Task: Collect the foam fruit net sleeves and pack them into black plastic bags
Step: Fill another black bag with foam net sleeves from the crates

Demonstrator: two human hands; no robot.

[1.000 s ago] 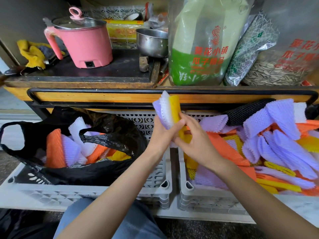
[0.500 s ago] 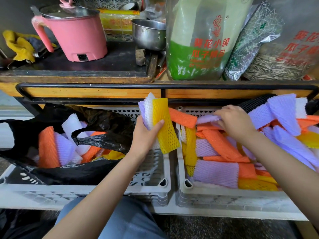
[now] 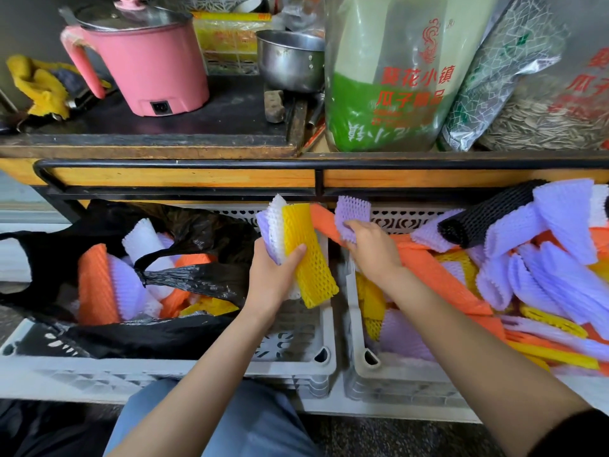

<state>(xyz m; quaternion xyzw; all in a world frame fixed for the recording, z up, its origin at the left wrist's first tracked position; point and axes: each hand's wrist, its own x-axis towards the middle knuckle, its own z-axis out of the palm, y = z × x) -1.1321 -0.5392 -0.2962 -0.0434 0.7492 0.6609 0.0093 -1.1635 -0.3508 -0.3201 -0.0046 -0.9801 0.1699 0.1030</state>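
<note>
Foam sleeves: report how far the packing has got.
Done: orange, purple and white sleeves already lie in the black bag. In hand: the left hand holds a small stack, yellow sleeve in front; the right hand grips a purple sleeve. Left: a large pile waits in the right crate.

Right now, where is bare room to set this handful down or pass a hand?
Bare crate floor lies right of the black bag, under the left hand gripping a sleeve bundle. The dark board is free between the pink pot and the steel bowl. The right crate is piled with sleeves where the right hand pinches a lavender sleeve.
</note>
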